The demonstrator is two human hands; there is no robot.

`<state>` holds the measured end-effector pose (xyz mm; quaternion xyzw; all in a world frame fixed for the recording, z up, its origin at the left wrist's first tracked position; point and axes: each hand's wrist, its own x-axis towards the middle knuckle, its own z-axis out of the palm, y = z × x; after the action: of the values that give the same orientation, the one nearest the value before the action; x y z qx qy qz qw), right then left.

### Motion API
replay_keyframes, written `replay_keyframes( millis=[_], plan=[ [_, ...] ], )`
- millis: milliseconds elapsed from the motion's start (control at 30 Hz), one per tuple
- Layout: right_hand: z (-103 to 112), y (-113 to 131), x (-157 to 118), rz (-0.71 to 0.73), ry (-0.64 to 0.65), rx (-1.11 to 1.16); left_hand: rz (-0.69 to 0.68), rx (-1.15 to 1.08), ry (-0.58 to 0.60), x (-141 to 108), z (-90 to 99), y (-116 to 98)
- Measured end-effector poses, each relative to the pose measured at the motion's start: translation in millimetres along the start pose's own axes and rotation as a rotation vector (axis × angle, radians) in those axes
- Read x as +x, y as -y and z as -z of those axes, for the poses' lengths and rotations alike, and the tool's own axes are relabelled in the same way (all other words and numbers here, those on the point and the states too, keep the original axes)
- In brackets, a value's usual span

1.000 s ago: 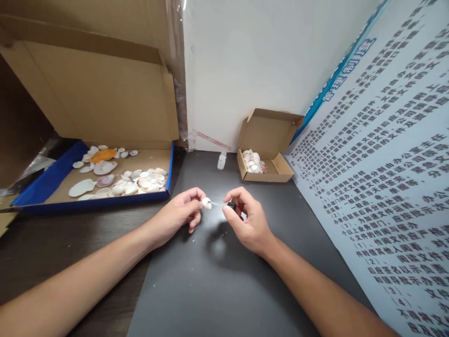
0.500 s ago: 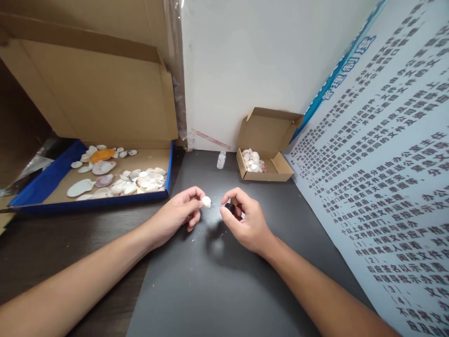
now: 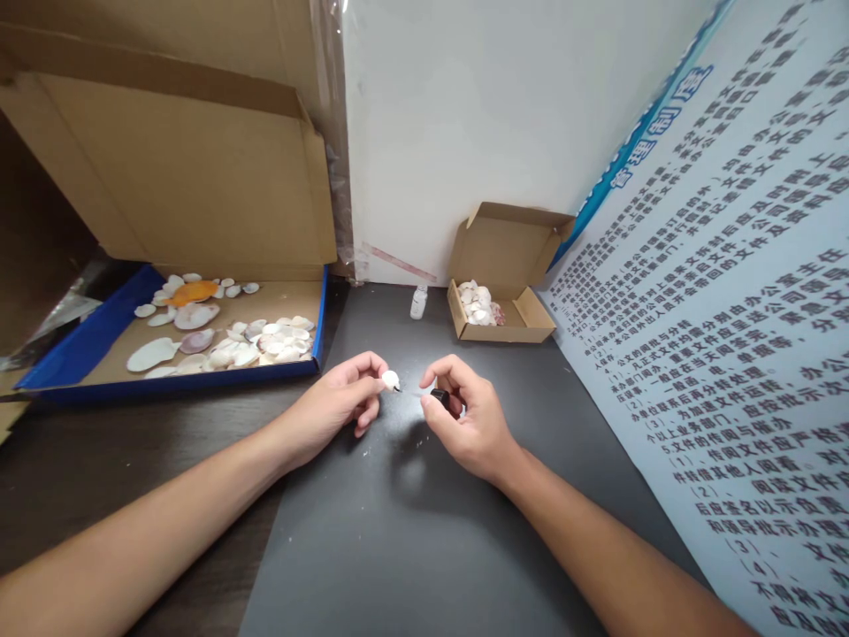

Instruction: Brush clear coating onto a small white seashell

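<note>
Shell [image 3: 390, 379] pinched at left hand [image 3: 338, 405] fingertips; right hand [image 3: 468, 416] pinches black cap [image 3: 439, 397] (thin brush tip near shell), just right.

Small white shell [image 3: 391, 379] pinched beside black-capped applicator brush [image 3: 439, 395].

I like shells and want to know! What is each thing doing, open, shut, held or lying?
Small shell: pinched in left hand.
Black-capped brush: held in right hand.
Big box: open, shells inside.
Small box: open, shells inside.
Little bottle: upright, uncapped.
</note>
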<state>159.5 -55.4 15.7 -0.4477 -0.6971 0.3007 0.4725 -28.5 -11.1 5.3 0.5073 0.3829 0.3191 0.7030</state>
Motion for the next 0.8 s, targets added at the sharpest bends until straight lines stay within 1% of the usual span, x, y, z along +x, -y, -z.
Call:
replay_keyframes(
  millis=[133,300,467,567,667,800],
  plan=[
    [-0.6,-0.5,0.2,-0.012,-0.024,-0.032,0.003,0.005,0.001,-0.5,-0.9,-1.3],
    [-0.7,-0.5,-0.1,0.006,-0.015,-0.026,-0.008,0.011,0.001,-0.4,-1.6,-1.7],
    [-1.4,-1.5,0.2,-0.012,-0.014,-0.044,-0.004,0.024,0.008,-0.1,-1.2,-1.3],
    [-1.6,-1.6,0.9,-0.015,-0.042,-0.022,-0.001,0.015,0.005,-0.2,-1.5,-1.9],
    [-1.4,-1.3,1.1,-0.011,-0.039,0.005,-0.003,0.012,-0.001,-0.6,-2.1,-2.6],
    [-1.0,-1.2,0.6,-0.036,-0.039,-0.020,-0.001,0.012,-0.007,-1.0,-2.8,-3.1]
  ],
)
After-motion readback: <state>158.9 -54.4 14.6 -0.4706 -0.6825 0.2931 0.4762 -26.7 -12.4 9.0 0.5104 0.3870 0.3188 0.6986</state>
